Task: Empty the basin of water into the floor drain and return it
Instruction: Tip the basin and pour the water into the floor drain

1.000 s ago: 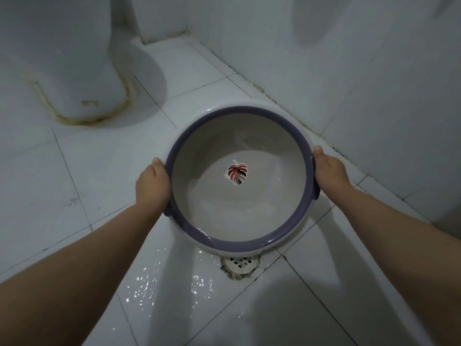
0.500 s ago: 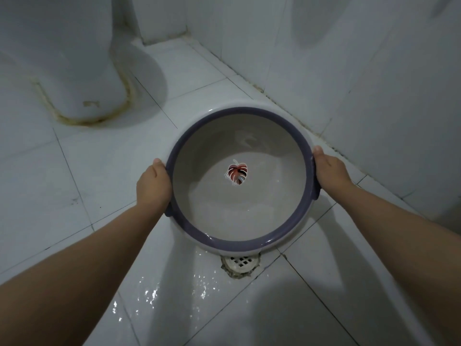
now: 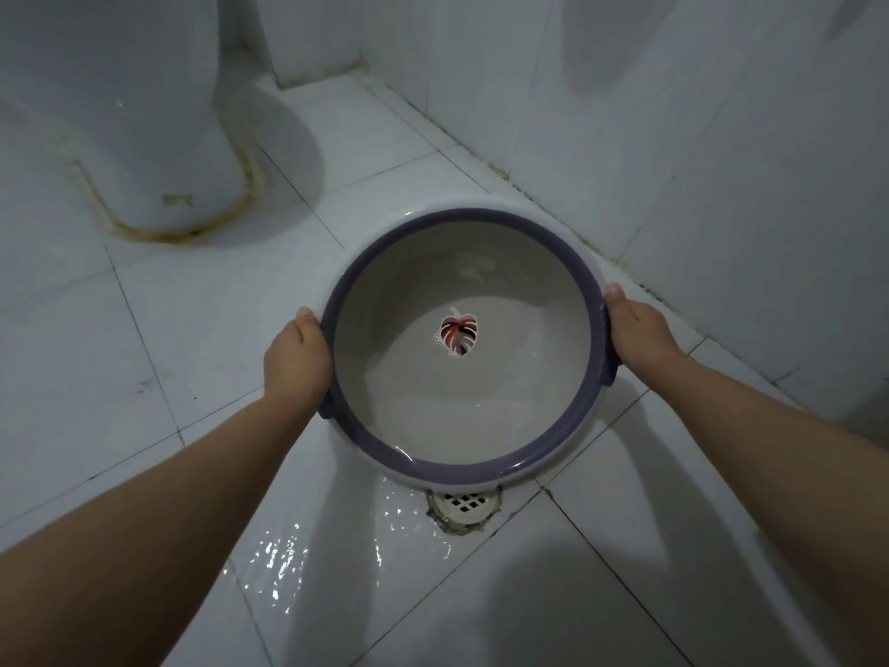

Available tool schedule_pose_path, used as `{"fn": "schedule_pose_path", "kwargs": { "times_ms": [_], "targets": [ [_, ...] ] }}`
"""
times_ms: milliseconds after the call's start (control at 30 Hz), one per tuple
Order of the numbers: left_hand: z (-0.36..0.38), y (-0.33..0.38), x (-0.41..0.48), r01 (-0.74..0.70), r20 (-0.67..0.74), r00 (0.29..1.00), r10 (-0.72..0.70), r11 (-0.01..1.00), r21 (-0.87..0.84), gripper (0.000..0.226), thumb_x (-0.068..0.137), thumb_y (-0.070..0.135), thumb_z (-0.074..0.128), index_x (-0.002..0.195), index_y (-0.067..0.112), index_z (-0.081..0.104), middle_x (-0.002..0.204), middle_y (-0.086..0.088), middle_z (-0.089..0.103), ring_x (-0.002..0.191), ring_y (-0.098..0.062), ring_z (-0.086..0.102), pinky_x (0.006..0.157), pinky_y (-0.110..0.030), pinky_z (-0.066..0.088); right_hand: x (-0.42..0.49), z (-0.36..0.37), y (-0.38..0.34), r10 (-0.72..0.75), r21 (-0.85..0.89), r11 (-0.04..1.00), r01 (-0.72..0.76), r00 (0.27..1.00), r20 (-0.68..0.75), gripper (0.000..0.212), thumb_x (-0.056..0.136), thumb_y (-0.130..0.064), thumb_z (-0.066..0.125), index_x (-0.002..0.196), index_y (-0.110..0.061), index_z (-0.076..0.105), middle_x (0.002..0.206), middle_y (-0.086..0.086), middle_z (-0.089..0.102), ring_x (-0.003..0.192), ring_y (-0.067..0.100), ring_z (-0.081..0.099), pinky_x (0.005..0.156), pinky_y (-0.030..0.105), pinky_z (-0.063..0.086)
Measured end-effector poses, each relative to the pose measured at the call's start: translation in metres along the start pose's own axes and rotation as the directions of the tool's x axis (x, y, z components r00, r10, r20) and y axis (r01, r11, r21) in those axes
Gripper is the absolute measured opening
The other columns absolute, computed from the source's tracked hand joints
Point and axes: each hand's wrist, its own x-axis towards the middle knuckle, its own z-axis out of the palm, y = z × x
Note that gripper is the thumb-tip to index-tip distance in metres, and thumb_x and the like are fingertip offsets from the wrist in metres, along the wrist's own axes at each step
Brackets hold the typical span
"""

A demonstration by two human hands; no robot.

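Floor of glossy white tile [image 3: 144, 329] met a tiled wall [image 3: 721, 137] on the right, with a stained white toilet base [image 3: 158, 137] at far left. The round grey plastic basin with a purple rim [image 3: 409, 406] hung over the floor, left hand [image 3: 296, 358] and right hand [image 3: 637, 329] gripping opposite sides, thumbs on top, fingers hidden. Its near edge sat just above the round white grated floor drain [image 3: 464, 502]. Little water showed inside and wet sheen [image 3: 279, 556] lay beside the drain, so emptying looked nearly done; returning the basin remained.
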Motion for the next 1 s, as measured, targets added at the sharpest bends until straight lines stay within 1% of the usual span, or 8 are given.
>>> {"fn": "schedule_pose_path", "kwargs": {
  "times_ms": [100,200,300,400,567,767,900,1000],
  "targets": [
    [0.000,0.000,-0.001,0.011,0.006,1.000,-0.011,1.000,-0.004,0.046,0.098,0.026,0.013,0.080,0.001,0.047,0.084,-0.021,0.052,0.079,-0.030,0.049,0.071,-0.037,0.036,-0.001,-0.001,-0.001,0.005,-0.002,1.000,-0.005,1.000,-0.004,0.056,0.094,-0.051,0.020,0.074,-0.011,0.055,0.084,0.015,0.058,0.079,0.027,0.054,0.071,0.032,0.037],
    [-0.002,0.001,-0.002,0.019,0.005,1.000,-0.019,1.000,-0.011,0.045,0.098,0.026,0.014,0.078,0.002,0.045,0.084,-0.020,0.052,0.079,-0.030,0.048,0.072,-0.037,0.037,-0.003,-0.001,-0.002,0.006,0.008,1.000,-0.006,1.000,0.003,0.055,0.094,-0.050,0.020,0.071,-0.014,0.054,0.079,0.012,0.058,0.077,0.027,0.054,0.071,0.032,0.037],
    [-0.002,0.001,-0.004,0.025,0.005,1.000,-0.025,1.000,-0.015,0.046,0.099,0.027,0.013,0.079,0.002,0.047,0.085,-0.020,0.052,0.079,-0.030,0.048,0.072,-0.036,0.036,-0.004,0.000,0.000,0.015,0.017,1.000,-0.015,1.000,0.005,0.054,0.094,-0.050,0.020,0.068,-0.017,0.053,0.070,0.004,0.055,0.070,0.023,0.053,0.066,0.031,0.035],
    [-0.002,0.002,-0.006,0.018,0.007,1.000,-0.018,1.000,-0.009,0.047,0.099,0.027,0.013,0.081,0.001,0.048,0.085,-0.020,0.052,0.079,-0.028,0.048,0.070,-0.036,0.034,-0.005,-0.001,0.001,0.025,0.020,0.999,-0.025,1.000,-0.002,0.053,0.095,-0.050,0.021,0.067,-0.018,0.052,0.068,0.001,0.054,0.065,0.015,0.052,0.056,0.027,0.034],
    [-0.002,0.002,-0.007,0.021,-0.002,1.000,-0.021,1.000,0.000,0.048,0.099,0.026,0.014,0.081,0.000,0.049,0.084,-0.020,0.053,0.079,-0.029,0.049,0.071,-0.036,0.034,-0.007,-0.002,0.003,0.025,0.028,0.999,-0.025,1.000,0.000,0.051,0.095,-0.049,0.021,0.078,-0.014,0.055,0.073,0.004,0.054,0.071,0.022,0.052,0.071,0.031,0.036],
    [-0.002,0.000,-0.010,0.028,-0.011,1.000,-0.028,0.999,-0.020,0.050,0.099,0.029,0.013,0.080,0.000,0.050,0.083,-0.020,0.054,0.079,-0.030,0.051,0.072,-0.037,0.037,-0.008,-0.002,0.002,0.026,0.052,0.998,-0.027,1.000,0.016,0.051,0.094,-0.051,0.022,0.072,-0.018,0.054,0.078,0.009,0.058,0.073,0.025,0.055,0.071,0.032,0.038],
    [-0.002,0.000,-0.011,0.051,-0.010,0.999,-0.051,0.998,-0.035,0.050,0.099,0.031,0.013,0.079,0.002,0.049,0.082,-0.019,0.055,0.080,-0.030,0.052,0.074,-0.037,0.039,-0.008,-0.001,0.000,0.034,0.081,0.996,-0.036,0.999,0.019,0.052,0.094,-0.051,0.023,0.081,-0.013,0.057,0.083,0.011,0.060,0.078,0.027,0.057,0.074,0.034,0.042],
    [-0.002,0.002,-0.011,0.063,-0.008,0.998,-0.063,0.997,-0.041,0.051,0.099,0.031,0.013,0.081,0.001,0.050,0.084,-0.019,0.055,0.081,-0.030,0.052,0.074,-0.037,0.039,-0.008,-0.002,0.002,0.040,0.095,0.995,-0.042,0.999,0.014,0.051,0.094,-0.051,0.024,0.078,-0.015,0.056,0.077,0.007,0.058,0.072,0.022,0.055,0.070,0.032,0.038]
  ]
}}
